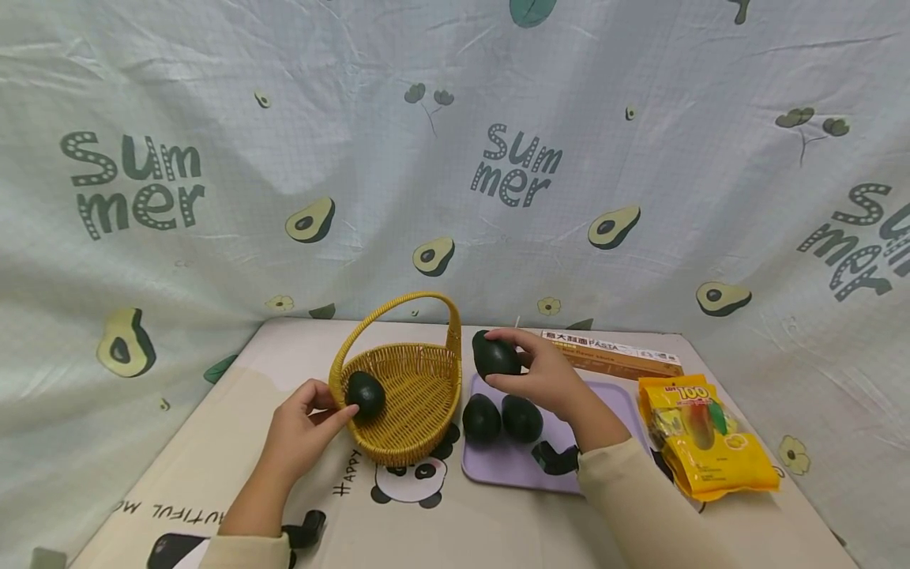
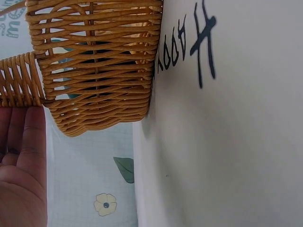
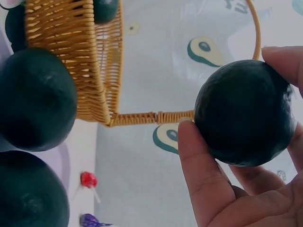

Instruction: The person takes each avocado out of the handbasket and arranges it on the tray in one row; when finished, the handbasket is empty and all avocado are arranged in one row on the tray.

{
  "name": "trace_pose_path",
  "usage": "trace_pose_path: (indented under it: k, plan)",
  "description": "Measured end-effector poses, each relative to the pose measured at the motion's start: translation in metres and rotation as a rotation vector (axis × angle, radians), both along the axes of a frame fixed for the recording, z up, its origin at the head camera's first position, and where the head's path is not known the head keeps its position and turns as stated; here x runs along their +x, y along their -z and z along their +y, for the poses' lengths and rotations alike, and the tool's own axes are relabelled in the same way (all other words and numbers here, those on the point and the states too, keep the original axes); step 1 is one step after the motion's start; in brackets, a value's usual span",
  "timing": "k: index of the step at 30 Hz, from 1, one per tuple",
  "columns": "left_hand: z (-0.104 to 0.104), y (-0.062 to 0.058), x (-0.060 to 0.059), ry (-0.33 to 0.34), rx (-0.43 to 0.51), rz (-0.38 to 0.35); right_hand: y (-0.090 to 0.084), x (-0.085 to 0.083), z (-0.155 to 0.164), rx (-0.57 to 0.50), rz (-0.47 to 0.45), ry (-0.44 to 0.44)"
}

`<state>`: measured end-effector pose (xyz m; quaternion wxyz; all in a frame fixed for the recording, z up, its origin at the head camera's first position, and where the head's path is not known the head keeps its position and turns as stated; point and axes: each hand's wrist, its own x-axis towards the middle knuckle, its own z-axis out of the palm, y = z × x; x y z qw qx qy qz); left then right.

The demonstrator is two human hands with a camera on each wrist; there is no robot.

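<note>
Partly hidden: one avocado (image 1: 366,394) under left hand (image 1: 302,431) fingertips, another (image 1: 494,356) in right hand (image 1: 547,378) grip.

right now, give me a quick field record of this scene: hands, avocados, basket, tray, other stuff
left hand: holds a dark avocado at the near-left rim of the basket
right hand: grips a second avocado in the air, between basket and tray
basket: yellow wicker, with handle, on the table
tray: purple, right of the basket, carries two more avocados
other: yellow snack bag to the right, pasta box behind the tray
table: pale, panda print
</note>
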<state>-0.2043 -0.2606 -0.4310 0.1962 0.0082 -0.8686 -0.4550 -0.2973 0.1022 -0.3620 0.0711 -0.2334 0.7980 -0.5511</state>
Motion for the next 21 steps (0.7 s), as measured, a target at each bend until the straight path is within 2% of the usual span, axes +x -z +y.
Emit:
trace_pose_path:
  k: [6, 13, 21]
  plan:
    - [0.0, 0.001, -0.001, 0.003, 0.008, -0.007, 0.007, 0.0, 0.007, 0.008, -0.006, 0.002]
    - [-0.001, 0.0, -0.001, -0.001, 0.012, -0.022, 0.013, 0.001, 0.021, 0.017, -0.055, 0.057]
    - [-0.001, 0.0, 0.0, 0.002, 0.015, -0.026, 0.023, 0.002, 0.038, 0.026, -0.016, 0.091]
